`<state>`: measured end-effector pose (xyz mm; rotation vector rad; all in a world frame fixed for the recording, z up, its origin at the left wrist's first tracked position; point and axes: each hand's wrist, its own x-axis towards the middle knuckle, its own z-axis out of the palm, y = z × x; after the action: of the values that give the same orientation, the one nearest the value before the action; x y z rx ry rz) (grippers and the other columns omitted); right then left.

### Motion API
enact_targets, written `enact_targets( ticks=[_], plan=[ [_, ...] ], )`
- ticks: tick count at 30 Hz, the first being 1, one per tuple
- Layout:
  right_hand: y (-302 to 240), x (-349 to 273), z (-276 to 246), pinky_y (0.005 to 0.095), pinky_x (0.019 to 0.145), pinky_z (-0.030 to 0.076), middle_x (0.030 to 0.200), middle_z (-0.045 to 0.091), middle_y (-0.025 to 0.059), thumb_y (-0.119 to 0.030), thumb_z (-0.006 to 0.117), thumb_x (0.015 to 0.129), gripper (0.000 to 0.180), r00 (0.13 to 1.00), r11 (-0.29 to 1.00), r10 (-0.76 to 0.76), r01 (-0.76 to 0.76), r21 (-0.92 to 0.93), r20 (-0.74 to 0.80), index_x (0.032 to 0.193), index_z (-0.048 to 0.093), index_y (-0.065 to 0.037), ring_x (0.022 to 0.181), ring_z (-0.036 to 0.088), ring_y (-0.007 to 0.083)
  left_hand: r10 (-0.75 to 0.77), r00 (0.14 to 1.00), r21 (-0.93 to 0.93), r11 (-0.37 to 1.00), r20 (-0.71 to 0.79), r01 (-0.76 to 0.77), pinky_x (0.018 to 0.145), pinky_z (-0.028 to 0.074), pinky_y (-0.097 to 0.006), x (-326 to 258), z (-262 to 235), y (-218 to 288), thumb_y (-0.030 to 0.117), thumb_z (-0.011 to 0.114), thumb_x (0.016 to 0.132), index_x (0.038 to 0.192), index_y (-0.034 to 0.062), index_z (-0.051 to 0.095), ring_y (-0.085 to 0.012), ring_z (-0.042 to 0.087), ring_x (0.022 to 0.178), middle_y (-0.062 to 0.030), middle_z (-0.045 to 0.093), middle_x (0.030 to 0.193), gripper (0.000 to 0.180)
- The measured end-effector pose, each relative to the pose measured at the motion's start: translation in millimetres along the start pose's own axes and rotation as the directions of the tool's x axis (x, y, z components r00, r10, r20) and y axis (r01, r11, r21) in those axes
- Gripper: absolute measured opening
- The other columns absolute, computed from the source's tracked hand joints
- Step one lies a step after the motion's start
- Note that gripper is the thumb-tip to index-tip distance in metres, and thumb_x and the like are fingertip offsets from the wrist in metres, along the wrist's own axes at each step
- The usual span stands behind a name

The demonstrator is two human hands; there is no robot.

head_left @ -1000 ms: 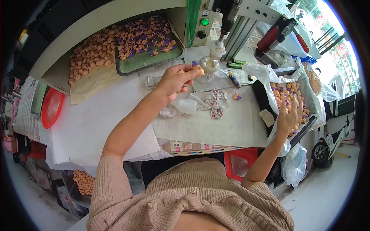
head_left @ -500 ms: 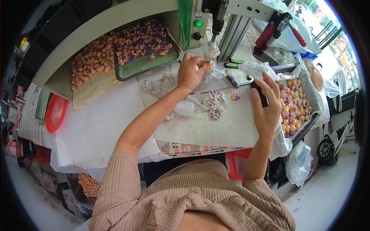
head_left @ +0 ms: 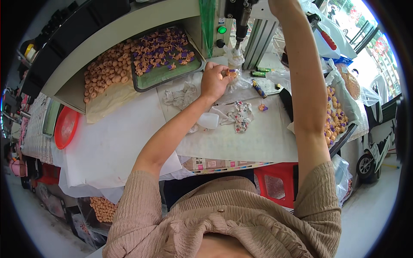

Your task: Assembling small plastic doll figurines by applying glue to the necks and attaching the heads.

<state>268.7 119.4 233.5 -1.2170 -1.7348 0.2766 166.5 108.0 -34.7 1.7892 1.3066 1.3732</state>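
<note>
My left hand (head_left: 214, 82) is closed in a pinch on a small tan and purple toy part (head_left: 232, 73). It holds the part at a plastic-wrapped fixture (head_left: 235, 58), right under the dark spindle (head_left: 242, 30) of a bench press. My right arm stretches up past the press column (head_left: 260, 42). Only the wrist side of my right hand (head_left: 285, 5) shows at the top edge; its fingers are out of the picture. One loose tan and purple part (head_left: 263, 107) lies on the papered table (head_left: 241, 148).
At the back left, a green-bottomed tray (head_left: 172, 76) of purple and tan parts stands beside piled tan heads (head_left: 105, 71). A crumpled cloth (head_left: 243, 116), a white plastic cup (head_left: 208, 121) and small tubes (head_left: 259, 89) lie mid-table. Finished-looking parts (head_left: 337, 118) fill a lined tray at right; a red bowl (head_left: 66, 127) is at left.
My right hand has swung up and away from above the table's right side to the top edge, by the press. My left hand stays at the fixture with the part.
</note>
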Motion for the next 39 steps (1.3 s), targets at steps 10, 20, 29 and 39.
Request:
enact_targets(
  ticks=[10,20,29,39],
  plan=[
    [38,-99,-39,0.0475,0.098,0.041,0.097,0.067,0.02,-0.019,0.059,0.089,0.023,0.736,0.621,-0.665,0.64,0.453,-0.127,0.089,0.063,0.004,0.104,0.061,0.0374,-0.3,0.942,-0.264,0.906,0.15,0.331,0.058,0.043,-0.026,-8,-35,-3,0.018,0.075,0.077,0.09,0.0033,0.065,-0.0114,0.053,0.075,-0.0003,0.048,0.07,0.022],
    [65,-210,47,0.0361,0.091,0.045,0.119,0.063,0.0144,-0.007,0.066,0.084,0.032,0.995,0.996,-0.05,0.044,0.076,0.087,0.116,0.063,-0.003,0.114,0.056,0.0239,-0.466,0.701,-0.798,-0.017,0.539,0.602,0.053,0.04,-0.027,-69,-140,13,0.027,0.05,0.094,0.116,0.0028,0.05,-0.0151,0.055,0.075,-0.0024,0.055,0.081,0.033],
    [63,-256,142,0.0424,0.087,0.044,0.1,0.063,0.0148,-0.015,0.074,0.075,0.038,0.93,0.988,0.004,0.053,-0.146,0.367,0.11,0.063,-0.002,0.1,0.055,0.0337,-0.355,0.743,-0.822,-0.197,0.567,0.534,0.06,0.045,-0.022,-134,-178,0,0.023,0.061,0.093,0.122,0.0042,0.055,-0.0122,0.058,0.085,-0.0066,0.061,0.103,0.035],
    [21,-257,114,0.0313,0.078,0.048,0.097,0.062,0.0094,-0.011,0.079,0.073,0.039,0.945,0.986,0.142,-0.161,0.044,0.294,0.106,0.06,-0.001,0.089,0.06,0.0228,-0.535,0.689,-0.852,-0.122,0.489,0.51,0.07,0.055,-0.023,-172,-206,19,0.018,0.069,0.087,0.118,0.0057,0.058,-0.0162,0.061,0.092,-0.0041,0.061,0.102,0.035]
  ],
)
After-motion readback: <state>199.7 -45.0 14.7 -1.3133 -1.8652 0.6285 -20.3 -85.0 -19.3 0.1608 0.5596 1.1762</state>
